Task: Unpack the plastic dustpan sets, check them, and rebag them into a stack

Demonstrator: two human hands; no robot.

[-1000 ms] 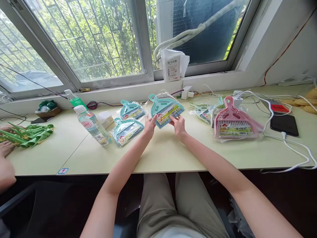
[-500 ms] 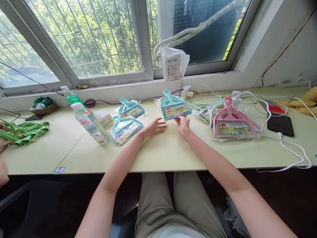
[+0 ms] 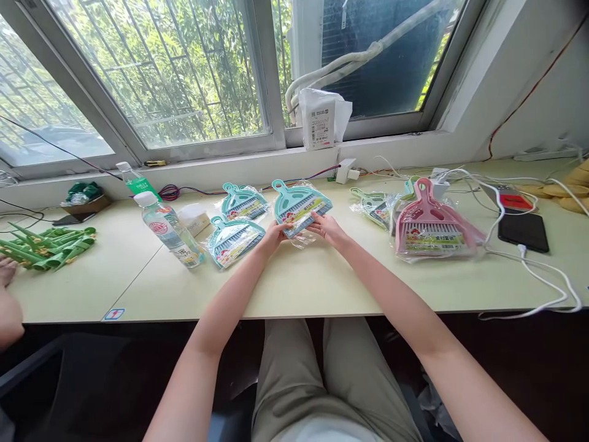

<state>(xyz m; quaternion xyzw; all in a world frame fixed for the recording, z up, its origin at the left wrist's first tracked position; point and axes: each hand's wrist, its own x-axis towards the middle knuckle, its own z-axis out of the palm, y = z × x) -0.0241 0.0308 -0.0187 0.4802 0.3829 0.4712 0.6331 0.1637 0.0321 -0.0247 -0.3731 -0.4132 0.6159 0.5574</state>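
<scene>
A turquoise dustpan-and-brush set point(image 3: 301, 202) in a clear wrapper is tilted above the table, its handle pointing up and left. My left hand point(image 3: 275, 237) is closed on its lower left corner. At the lower right edge my right hand point(image 3: 329, 228) grips it with the fingers along the label side. Two more turquoise dustpan sets, one in front point(image 3: 234, 240) and one behind point(image 3: 243, 201), lie to the left. To the right are a pink dustpan set point(image 3: 430, 224) and a green dustpan set point(image 3: 375, 205), both wrapped.
A clear bottle point(image 3: 172, 233) leans left of the turquoise sets, with a green-labelled bottle point(image 3: 138, 181) behind. Green stalks point(image 3: 50, 245) lie far left by another person's hand point(image 3: 7, 270). A black phone point(image 3: 523, 231) and white cables point(image 3: 547, 279) are at right.
The held turquoise dustpan set has moved left and tilted. My left hand, open and apart from it before, has taken hold of its lower left corner.
</scene>
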